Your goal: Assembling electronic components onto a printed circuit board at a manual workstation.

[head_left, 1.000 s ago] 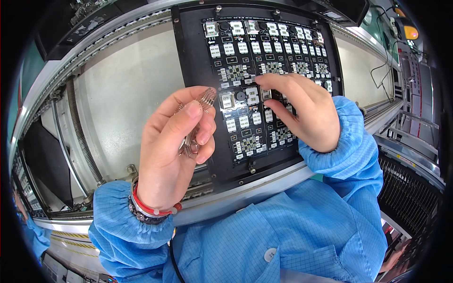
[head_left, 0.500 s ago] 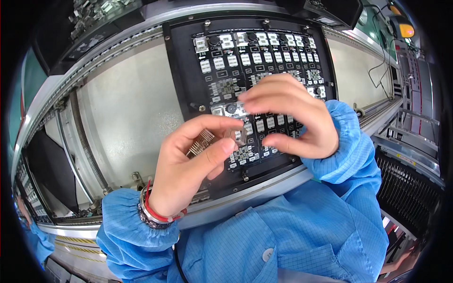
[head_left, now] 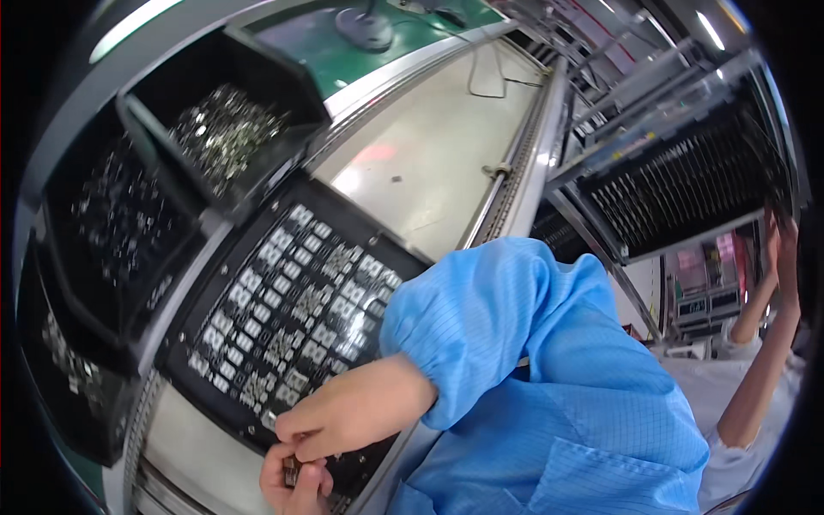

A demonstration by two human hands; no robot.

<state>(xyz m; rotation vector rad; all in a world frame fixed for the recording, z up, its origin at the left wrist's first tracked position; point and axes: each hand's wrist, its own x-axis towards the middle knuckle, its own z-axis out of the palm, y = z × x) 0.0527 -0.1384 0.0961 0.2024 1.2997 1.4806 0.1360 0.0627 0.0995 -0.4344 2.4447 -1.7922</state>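
My right hand [head_left: 356, 410] reaches across to the lower left, its fingers bent and pinched together against the fingertips of my left hand [head_left: 292, 487]. Both hands meet over the near-left corner of a black tray [head_left: 230, 276] holding a panel of circuit boards [head_left: 287, 287] with rows of white pads and small parts. My left hand is curled, its thumb and fingers around small metal pin pieces [head_left: 292, 470]; only a bit of them shows. What the right fingertips pinch is hidden.
Black bins of shiny metal parts [head_left: 227, 137], dark small parts [head_left: 124, 223] and more metal pieces [head_left: 77, 369] line the far left. A rail [head_left: 498, 184] edges the pale conveyor bed [head_left: 421, 129]. Rightward are a slotted rack [head_left: 687, 184] and another person's raised arms [head_left: 760, 343].
The view has swung right, bringing the bins and rack into fuller sight. My hands, apart before, have come together, right fingers at left fingertips. The clear piece seen earlier in my left fingers is now hidden.
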